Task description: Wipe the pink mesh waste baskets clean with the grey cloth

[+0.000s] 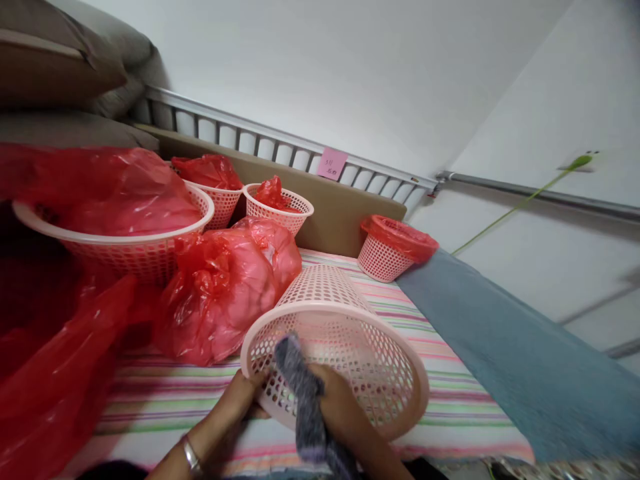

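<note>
Pale pink perforated plastic basket [360, 347] is tipped, seemingly for inside access
Left hand [250, 388] grasps its rim; right hand [336, 399] clenches mottled grey fabric [309, 400] at its mouth.

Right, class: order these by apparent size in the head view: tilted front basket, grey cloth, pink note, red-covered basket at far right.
1. Tilted front basket
2. Grey cloth and red-covered basket: too close to rank, the cloth being nearer
3. Pink note

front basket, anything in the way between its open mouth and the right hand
Nothing visible: the right hand, holding a grey cloth, is at the mouth of the front basket. The left hand is at the rim's left side; red bags lie left of the basket, outside its opening.
</note>
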Demonstrator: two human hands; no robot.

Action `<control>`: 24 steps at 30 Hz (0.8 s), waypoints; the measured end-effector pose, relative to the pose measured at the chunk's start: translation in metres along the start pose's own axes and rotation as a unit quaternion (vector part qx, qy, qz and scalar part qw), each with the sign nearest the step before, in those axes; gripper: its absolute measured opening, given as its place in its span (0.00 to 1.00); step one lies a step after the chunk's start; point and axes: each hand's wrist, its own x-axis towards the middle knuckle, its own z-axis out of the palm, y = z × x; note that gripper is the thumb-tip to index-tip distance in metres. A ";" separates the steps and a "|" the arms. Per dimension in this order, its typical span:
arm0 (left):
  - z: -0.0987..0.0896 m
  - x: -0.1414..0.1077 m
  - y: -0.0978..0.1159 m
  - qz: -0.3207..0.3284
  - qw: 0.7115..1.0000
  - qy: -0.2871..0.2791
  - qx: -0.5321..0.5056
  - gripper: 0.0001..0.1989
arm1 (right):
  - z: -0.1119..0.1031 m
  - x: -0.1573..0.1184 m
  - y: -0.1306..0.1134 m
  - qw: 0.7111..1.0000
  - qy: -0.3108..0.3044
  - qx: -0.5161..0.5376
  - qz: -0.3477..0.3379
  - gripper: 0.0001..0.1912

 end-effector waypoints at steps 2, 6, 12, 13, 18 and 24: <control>0.000 0.001 -0.002 -0.002 1.000 -0.004 0.025 0.30 | -0.017 0.030 0.004 0.996 0.085 0.013 0.027 0.18; 0.002 0.001 -0.001 0.000 0.999 -0.001 0.046 0.27 | -0.020 0.096 0.023 0.975 0.188 -0.043 0.110 0.22; 0.005 -0.002 0.007 -0.012 0.999 -0.008 0.049 0.26 | 0.007 0.153 0.047 0.974 0.192 -0.080 0.092 0.24; 0.005 -0.002 0.007 -0.015 0.999 -0.007 0.046 0.26 | 0.010 0.157 0.049 0.976 0.182 -0.085 0.084 0.25; 0.005 0.002 0.004 -0.027 0.999 -0.015 0.038 0.26 | 0.011 0.168 0.057 0.984 0.114 -0.117 0.069 0.25; 0.002 0.003 -0.008 -0.013 0.999 -0.026 0.043 0.31 | 0.028 0.117 0.046 0.982 0.029 -0.167 0.083 0.26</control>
